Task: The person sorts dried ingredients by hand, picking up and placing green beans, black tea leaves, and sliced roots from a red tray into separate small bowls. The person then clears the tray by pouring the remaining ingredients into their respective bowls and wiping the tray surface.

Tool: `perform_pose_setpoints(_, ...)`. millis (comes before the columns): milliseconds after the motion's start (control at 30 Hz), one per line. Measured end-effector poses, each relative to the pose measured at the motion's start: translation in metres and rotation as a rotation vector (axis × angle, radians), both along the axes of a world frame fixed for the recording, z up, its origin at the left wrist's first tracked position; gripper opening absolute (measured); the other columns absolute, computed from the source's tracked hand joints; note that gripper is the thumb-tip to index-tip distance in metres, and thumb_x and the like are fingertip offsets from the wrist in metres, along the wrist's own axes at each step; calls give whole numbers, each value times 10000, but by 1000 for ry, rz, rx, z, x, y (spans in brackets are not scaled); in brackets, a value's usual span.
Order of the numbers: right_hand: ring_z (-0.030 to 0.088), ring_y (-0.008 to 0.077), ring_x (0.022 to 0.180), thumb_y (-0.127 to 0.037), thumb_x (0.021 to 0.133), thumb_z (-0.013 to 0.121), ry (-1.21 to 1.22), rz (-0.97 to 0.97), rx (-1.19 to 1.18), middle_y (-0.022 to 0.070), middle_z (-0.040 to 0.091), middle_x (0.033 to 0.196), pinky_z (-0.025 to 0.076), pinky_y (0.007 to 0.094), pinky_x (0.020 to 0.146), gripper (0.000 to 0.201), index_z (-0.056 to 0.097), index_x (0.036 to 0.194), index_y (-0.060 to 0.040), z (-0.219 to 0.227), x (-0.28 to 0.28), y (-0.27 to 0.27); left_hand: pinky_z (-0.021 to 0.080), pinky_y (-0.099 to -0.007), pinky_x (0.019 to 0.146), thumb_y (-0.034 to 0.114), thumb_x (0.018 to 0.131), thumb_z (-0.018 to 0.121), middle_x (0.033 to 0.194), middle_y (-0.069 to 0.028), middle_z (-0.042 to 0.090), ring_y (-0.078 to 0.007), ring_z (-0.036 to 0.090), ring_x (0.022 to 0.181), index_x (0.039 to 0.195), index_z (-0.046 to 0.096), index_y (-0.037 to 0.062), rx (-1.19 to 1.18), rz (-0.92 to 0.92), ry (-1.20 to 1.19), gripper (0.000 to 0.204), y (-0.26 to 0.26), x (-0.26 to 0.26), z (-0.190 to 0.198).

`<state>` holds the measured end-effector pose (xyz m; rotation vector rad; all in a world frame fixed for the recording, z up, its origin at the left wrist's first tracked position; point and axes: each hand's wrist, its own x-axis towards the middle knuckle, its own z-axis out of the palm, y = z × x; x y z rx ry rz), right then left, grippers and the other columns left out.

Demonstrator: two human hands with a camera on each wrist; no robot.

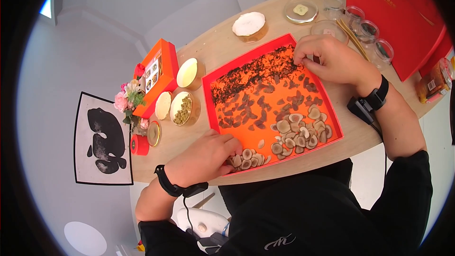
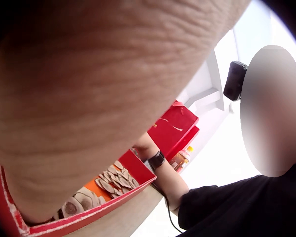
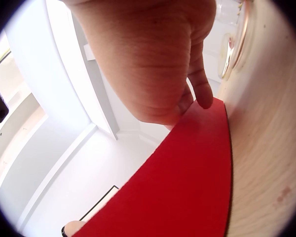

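Shallow square red box with a bright orange floor (image 1: pixel 249 137) sits on a pale wood-grain surface (image 1: pixel 213 50), directly before a person in black short sleeves. Large red bag with gold print (image 1: pixel 403 23) stands beyond the box's far right corner, well apart from it. Upright orange-red carton (image 1: pixel 163 68) to the left, pink artificial flowers (image 1: pixel 124 98) beside it. Right hand (image 1: pixel 332 57) over the box's far right corner, fingers bent downward, thumb near them; cannot tell whether anything is pinched. Left hand (image 1: pixel 208 154) reaches over the near left corner, fingers bent down among the contents; tips partly hidden, grip cannot be told. Round pale bowl (image 1: pixel 178 97), left of the box, holds green lumpy pieces (image 1: pixel 182 115). Inside the box, pale brown dark-rimmed slices (image 1: pixel 301 132) heap toward the near right, with a smaller cluster touching the left hand. Dark brown flat pieces (image 1: pixel 246 111) scatter across the middle, orange showing between. Thin blackish shreds (image 1: pixel 251 71) form a tangled band along the far side, reaching under the right hand.
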<state>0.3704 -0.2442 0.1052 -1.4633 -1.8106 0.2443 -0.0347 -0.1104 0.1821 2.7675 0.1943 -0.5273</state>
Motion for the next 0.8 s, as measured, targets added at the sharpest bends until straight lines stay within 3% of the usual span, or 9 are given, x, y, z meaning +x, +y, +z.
perform_pose_setpoints(200,774,298,967,37,1028,731,-51,13,63,132,802,1113,617,388,828,113,784,1124,8,0,3,-1,565,-491,1017,75,895,901,1095,-110,750,-379,737,1108,1241,753,92,-49,13,-31,377,-4,3,10)
perform_pose_setpoints(267,776,299,974,36,1025,731,-10,44,69,137,800,1102,617,397,832,117,786,1126,13,-1,3,1,572,-518,980,52,945,806,1129,-141,754,-422,733,1086,1262,758,81,-104,31,-5,321,-3,-1,12)
perform_pose_setpoints(433,770,298,954,38,1030,725,-18,17,48,141,801,1102,616,396,827,124,791,1133,17,6,0,0,592,-498,995,155,1053,840,1188,-152,761,-398,732,1145,1257,766,56,-39,96,68,238,-14,0,16)
perform_pose_setpoints(633,776,277,950,31,1043,726,7,24,15,138,807,1129,616,383,808,115,792,1137,13,8,-1,-3,621,-501,994,104,1057,812,1188,-170,751,-423,761,1160,1280,763,36,-81,194,-16,238,-10,-4,4)
perform_pose_setpoints(700,792,356,980,14,1015,733,39,-20,-63,174,809,1098,632,440,862,131,806,1123,7,15,-6,-5,628,-498,982,80,1046,813,1188,-174,751,-425,770,1152,1282,762,29,-93,186,26,246,-9,-3,9)
perform_pose_setpoints(800,787,351,978,22,1020,731,25,3,-19,164,807,1094,631,432,857,121,795,1121,5,10,-3,-3,626,-518,956,40,998,828,1197,-193,742,-443,768,1126,1267,750,20,-137,186,75,281,-8,-1,14)
